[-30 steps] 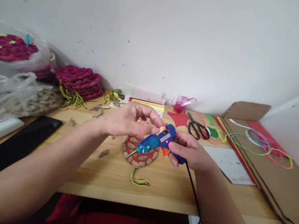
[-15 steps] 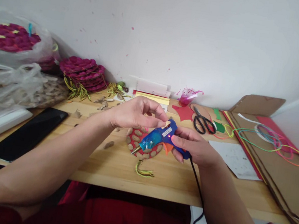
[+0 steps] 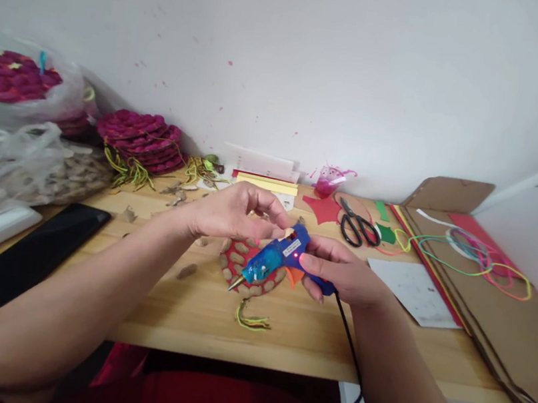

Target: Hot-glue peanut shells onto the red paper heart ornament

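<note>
My right hand (image 3: 347,270) is wrapped round the handle of a blue hot glue gun (image 3: 289,250), with its orange trigger below and a small red light lit on its side. The metal nozzle points down and left. At the gun's upper side the fingers of my left hand (image 3: 241,214) are pinched on a small pale yellow piece (image 3: 289,234), which seems to touch the gun. Below the gun lies a red disc (image 3: 232,275) ringed with tan, peanut-shell-like pieces, partly hidden by the gun. A yellow-green yarn tassel (image 3: 252,320) hangs off its near side.
Black scissors (image 3: 359,225) and red card pieces (image 3: 321,209) lie behind my right hand. Cardboard (image 3: 482,294) with coloured cord is at right. A black phone (image 3: 33,254), bagged shells (image 3: 60,177) and stacked magenta discs (image 3: 139,138) are at left. The gun's cord (image 3: 350,335) crosses the table edge.
The whole view has shifted a little, with things now slightly lower and further left. Both hands keep their hold, and the glue gun stays over the red disc.
</note>
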`<act>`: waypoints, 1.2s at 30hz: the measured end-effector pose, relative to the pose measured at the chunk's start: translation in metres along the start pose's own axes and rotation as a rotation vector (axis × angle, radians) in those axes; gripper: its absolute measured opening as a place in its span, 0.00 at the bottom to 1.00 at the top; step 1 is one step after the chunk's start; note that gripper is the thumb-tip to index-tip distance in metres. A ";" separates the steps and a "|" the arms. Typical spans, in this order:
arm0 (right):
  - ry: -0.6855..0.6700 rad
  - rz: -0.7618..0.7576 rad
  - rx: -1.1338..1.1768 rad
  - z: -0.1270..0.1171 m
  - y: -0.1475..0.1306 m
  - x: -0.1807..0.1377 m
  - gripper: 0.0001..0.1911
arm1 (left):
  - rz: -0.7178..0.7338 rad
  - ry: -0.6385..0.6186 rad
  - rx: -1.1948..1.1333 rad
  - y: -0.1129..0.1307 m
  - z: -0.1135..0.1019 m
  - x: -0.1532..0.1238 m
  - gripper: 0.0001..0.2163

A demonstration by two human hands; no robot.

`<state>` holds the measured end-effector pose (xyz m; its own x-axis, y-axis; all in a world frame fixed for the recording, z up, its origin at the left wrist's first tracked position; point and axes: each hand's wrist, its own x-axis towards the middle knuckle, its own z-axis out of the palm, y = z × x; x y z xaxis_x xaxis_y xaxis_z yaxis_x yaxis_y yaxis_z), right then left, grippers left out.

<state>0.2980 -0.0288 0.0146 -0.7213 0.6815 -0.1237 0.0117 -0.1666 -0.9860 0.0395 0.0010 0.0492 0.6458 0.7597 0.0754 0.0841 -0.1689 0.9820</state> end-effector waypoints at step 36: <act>0.026 0.003 0.082 0.002 -0.003 0.003 0.14 | -0.067 0.026 -0.097 0.007 0.002 0.008 0.07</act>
<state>0.2945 -0.0283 0.0171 -0.7031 0.6989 -0.1310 -0.0436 -0.2263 -0.9731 0.0465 0.0045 0.0561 0.6209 0.7838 0.0128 0.0514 -0.0570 0.9971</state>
